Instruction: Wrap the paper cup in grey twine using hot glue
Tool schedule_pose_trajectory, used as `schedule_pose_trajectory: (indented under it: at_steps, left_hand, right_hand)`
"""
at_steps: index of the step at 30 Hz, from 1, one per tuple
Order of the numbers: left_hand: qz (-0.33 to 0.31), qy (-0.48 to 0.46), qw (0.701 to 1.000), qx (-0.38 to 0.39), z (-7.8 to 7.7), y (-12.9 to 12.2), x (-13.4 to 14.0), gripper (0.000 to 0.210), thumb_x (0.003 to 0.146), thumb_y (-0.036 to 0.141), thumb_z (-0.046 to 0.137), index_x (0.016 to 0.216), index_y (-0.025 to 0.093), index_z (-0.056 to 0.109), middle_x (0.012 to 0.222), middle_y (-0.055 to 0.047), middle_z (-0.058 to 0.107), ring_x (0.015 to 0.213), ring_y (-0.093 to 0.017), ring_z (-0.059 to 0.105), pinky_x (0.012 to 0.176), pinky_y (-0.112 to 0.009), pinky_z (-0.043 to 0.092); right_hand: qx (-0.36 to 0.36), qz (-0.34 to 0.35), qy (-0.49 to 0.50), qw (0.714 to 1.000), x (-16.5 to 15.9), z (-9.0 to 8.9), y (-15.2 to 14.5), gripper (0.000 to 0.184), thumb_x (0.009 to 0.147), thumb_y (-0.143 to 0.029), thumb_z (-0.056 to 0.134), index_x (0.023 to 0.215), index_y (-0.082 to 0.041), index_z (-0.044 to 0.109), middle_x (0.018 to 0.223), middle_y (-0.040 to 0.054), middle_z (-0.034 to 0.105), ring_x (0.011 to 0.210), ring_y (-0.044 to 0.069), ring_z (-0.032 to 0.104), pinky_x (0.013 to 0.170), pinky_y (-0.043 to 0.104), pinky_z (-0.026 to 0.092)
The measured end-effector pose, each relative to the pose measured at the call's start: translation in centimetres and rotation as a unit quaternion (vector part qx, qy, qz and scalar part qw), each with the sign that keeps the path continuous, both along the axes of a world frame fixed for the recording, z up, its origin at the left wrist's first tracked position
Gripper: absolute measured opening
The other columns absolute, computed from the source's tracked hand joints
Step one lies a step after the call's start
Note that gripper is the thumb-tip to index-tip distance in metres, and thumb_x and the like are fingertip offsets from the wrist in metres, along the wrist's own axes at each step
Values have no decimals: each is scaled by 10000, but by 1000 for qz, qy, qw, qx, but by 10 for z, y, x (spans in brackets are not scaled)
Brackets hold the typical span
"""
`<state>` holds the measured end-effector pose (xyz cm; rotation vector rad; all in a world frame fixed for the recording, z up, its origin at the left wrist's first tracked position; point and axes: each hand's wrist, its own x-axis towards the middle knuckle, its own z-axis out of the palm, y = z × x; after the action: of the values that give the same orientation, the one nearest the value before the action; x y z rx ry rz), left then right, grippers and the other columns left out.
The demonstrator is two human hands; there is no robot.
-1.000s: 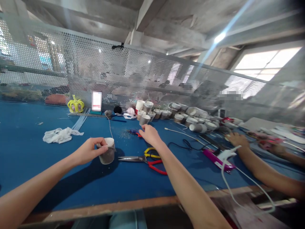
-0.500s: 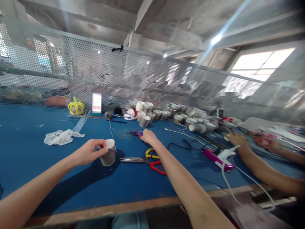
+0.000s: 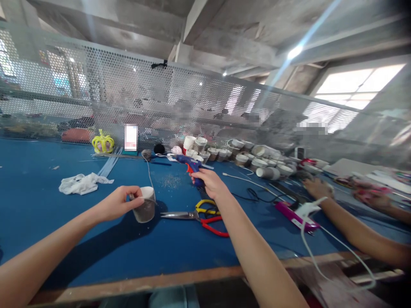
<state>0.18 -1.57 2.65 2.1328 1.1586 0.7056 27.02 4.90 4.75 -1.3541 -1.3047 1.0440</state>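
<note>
My left hand pinches the rim of a paper cup, white inside and wrapped in grey cord on its outside. From the cup a thin grey cord runs back to a small ball of cord. My right hand is closed round the handle of a blue glue gun with an orange trigger, its nozzle pointing away to the left. Nearer me than the glue gun, scissors with one yellow and one red handle lie with blades toward the cup.
Several wrapped cups stand along the mesh partition. At left lie crumpled white plastic, pale sticks and a yellow crown-like object. A purple power strip with white cable lies right, beside a co-worker's arm.
My right hand has lifted the glue gun off the table, raising it and tilting its nozzle up. My left hand stays on the cup. The co-worker's hands have shifted slightly.
</note>
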Motion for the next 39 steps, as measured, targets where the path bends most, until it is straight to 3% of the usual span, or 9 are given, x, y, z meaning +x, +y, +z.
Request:
schedule_pose_trajectory:
  at_steps: [2,4,7,10,17,24,39]
  left_hand:
    - [0,-4,1000,-3,-1,1,0,262,763,366,420,700,141,537,661,-5,563,634,-124,480,609,-227,377]
    - [4,-9,1000,-1,-1,1,0,261,759,369,427,694,141,536,650,-3,564,628,-124,484,606,-227,381]
    - [8,-19,1000,-3,-2,2,0,264,757,373,433,682,139,531,651,-7,568,640,-130,496,620,-234,388]
    - [14,-32,999,-20,-4,3,0,283,756,395,437,687,135,526,673,-20,580,651,-138,506,625,-243,395]
    - [45,-75,996,-24,-8,7,-1,289,751,408,455,676,137,523,645,-9,571,630,-131,502,604,-235,398]
    - [48,-82,995,-29,-9,8,-1,279,751,400,465,675,137,517,653,-13,570,639,-130,505,610,-236,398]
    - [34,-74,996,-42,-6,6,-2,287,757,406,454,700,132,517,672,-19,564,649,-132,493,628,-249,396]
  right_hand:
    - [-12,55,87,995,-4,4,-11,105,572,-174,588,636,-126,521,531,-13,514,482,74,472,496,211,389]
    - [-20,107,108,988,-10,5,-24,131,573,-199,613,625,-127,516,489,-28,483,453,64,440,453,200,353]
    - [-18,183,64,981,-18,2,-41,145,641,-252,583,661,-110,557,443,-40,443,411,52,381,416,195,303]
    - [19,216,-16,976,-24,-2,-57,199,708,-286,530,705,-99,597,432,-37,438,414,56,382,434,202,319]
    - [69,204,-133,967,-37,-5,-74,190,698,-324,541,720,-135,543,566,-4,548,410,61,420,432,204,371]
    - [80,191,-208,956,-41,-9,-76,200,713,-326,522,599,-162,513,431,-21,476,406,100,464,446,225,398]
    - [69,179,-224,956,-45,-6,-81,211,714,-304,502,555,-170,465,420,-22,459,391,101,461,433,221,393]
